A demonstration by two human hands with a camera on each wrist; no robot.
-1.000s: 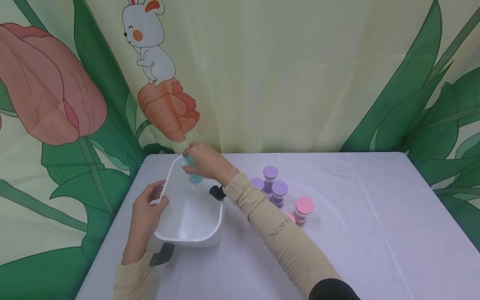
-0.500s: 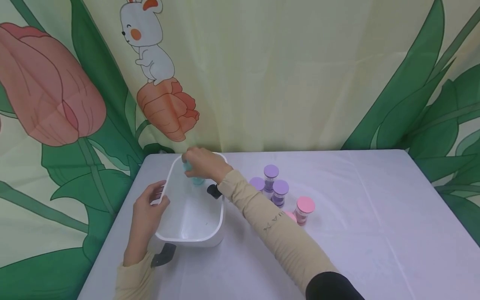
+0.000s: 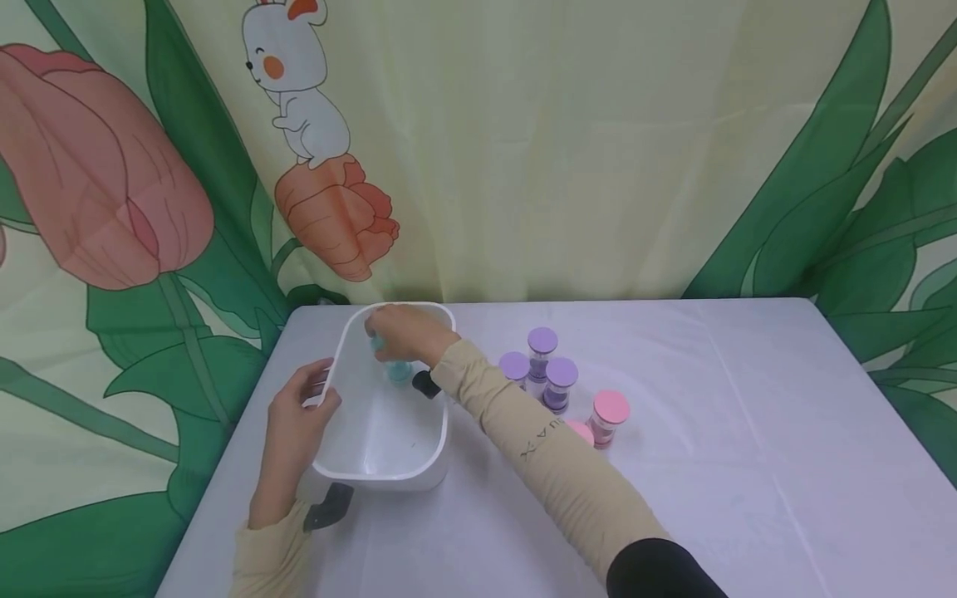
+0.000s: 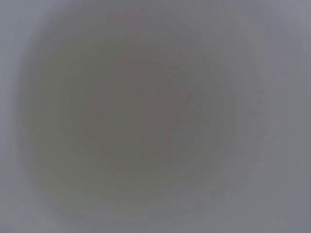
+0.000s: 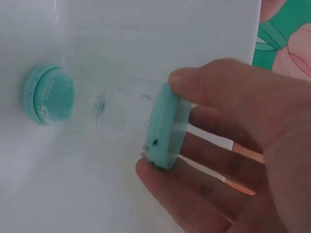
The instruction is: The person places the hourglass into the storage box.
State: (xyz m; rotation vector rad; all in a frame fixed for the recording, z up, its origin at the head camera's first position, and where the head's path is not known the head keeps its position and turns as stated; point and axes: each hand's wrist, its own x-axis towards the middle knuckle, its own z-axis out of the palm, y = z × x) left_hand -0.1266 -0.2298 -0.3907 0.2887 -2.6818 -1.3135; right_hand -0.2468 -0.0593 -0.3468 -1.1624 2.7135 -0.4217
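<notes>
The right hand is down inside the tub, holding a clear tube with blue-green ends. The thumb is on one side of the near end and the fingers are on the other, so the grip is snug. The tube sticks out past the fingertips, and its other blue-green end points away from the palm; I can't tell if that end touches the tub. The left hand pinches the side of the white tub, thumb inside and fingers outside. The left wrist view is just a gray blur. The tub sits on a table with a white cloth. To the right of it, near the sleeve, are three little jars with purple tops and two with pink tops. Behind the table hangs a pale curtain with a white bunny, a carrot, a big pink tulip and green leaves.
</notes>
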